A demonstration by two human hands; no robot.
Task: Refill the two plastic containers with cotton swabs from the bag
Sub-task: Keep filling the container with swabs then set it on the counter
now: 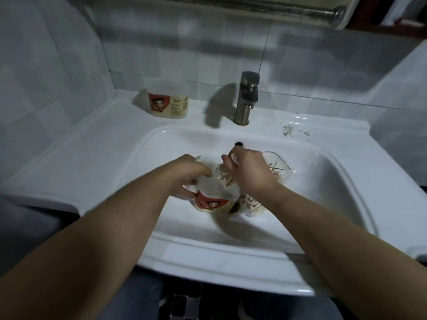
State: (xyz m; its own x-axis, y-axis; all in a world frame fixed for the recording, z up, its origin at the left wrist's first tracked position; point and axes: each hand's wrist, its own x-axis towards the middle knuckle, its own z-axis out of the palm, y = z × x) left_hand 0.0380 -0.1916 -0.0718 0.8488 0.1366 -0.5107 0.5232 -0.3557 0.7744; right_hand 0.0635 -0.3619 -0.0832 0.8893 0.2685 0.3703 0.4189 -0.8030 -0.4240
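Observation:
Inside the white sink basin [323, 204], my left hand [189, 174] grips a clear plastic container [215, 199] with a red cartoon label, tilted toward me. My right hand [249, 172] pinches a bundle of wooden cotton swabs [225, 175] at the container's mouth. A clear plastic bag [277, 167] holding more swabs lies just right of my right hand. A loose pile of swabs [251, 203] rests on the basin floor under my right wrist. The second container [168, 101], lid on, same label, stands upright on the counter at the back left.
A metal faucet [246, 98] rises behind the basin, with the overflow hole [238, 144] below it. Bits of debris [288, 130] lie on the counter at the back right. Grey tiled walls enclose the sink; a metal rail [277, 8] runs overhead.

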